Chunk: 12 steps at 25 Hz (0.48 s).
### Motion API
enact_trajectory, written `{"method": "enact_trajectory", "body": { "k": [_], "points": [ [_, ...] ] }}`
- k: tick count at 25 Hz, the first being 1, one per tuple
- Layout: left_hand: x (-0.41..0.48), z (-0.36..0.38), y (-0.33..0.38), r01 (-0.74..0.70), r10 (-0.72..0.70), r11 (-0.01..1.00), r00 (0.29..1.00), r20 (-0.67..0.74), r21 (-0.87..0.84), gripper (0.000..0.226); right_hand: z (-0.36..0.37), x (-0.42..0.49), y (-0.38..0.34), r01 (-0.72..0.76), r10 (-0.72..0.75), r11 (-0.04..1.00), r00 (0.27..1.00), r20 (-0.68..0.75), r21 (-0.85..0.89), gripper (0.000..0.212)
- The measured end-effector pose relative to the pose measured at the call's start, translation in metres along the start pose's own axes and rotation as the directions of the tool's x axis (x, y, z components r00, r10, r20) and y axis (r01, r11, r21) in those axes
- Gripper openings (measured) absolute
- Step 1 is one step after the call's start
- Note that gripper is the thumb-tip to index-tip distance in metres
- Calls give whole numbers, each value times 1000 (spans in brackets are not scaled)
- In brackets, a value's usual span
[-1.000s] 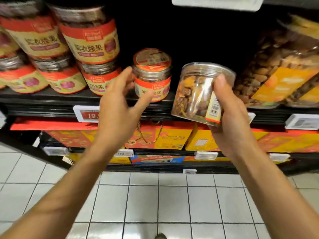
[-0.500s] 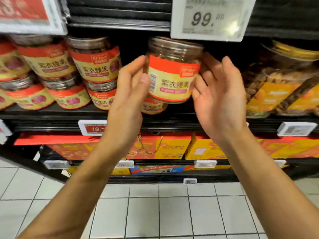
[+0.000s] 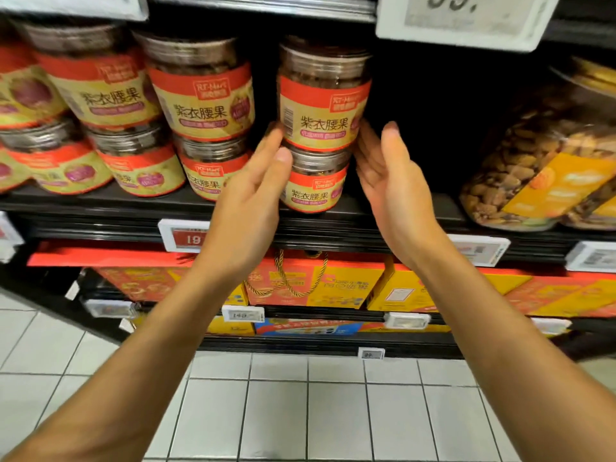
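Nut-filled jar atop second jar

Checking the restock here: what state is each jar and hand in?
top jar: upright, lidded, stacked on the lower jar.
lower jar: upright, lidded, standing on the shelf.
neighbouring jars: lidded, stacked in twos.
left hand: straight fingers against both stacked jars.
right hand: fingers straight, tips at the top jar's side.

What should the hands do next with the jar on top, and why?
Probably draw both hands slowly straight back. The top jar stands on the lower jar, and the left hand and right hand are open at its sides, gripping nothing. Go slowly, in case the jar wobbles.
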State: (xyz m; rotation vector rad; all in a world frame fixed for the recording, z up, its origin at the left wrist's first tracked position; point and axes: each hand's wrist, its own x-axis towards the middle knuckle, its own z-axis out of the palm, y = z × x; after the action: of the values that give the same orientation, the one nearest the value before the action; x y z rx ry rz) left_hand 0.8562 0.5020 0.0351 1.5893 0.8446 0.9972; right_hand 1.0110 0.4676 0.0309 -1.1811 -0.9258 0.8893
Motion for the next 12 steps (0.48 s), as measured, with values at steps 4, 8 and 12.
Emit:
{"method": "enact_trajectory", "body": {
  "k": [4, 8, 12],
  "points": [
    [-6, 0, -2, 4, 2, 991, 999, -48, 133, 45, 10, 4, -1, 27, -25, 996, 999, -19, 88, 29],
    [-7, -2, 1, 8, 22, 974, 992, -127, 229, 48, 29, 6, 2, 17, -16, 1000, 1000, -24, 23, 26],
    [-36, 3, 2, 81, -66, 995, 974, -218, 63, 42, 27, 3, 1, 27, -29, 999, 998, -57, -26, 22]
  ]
}}
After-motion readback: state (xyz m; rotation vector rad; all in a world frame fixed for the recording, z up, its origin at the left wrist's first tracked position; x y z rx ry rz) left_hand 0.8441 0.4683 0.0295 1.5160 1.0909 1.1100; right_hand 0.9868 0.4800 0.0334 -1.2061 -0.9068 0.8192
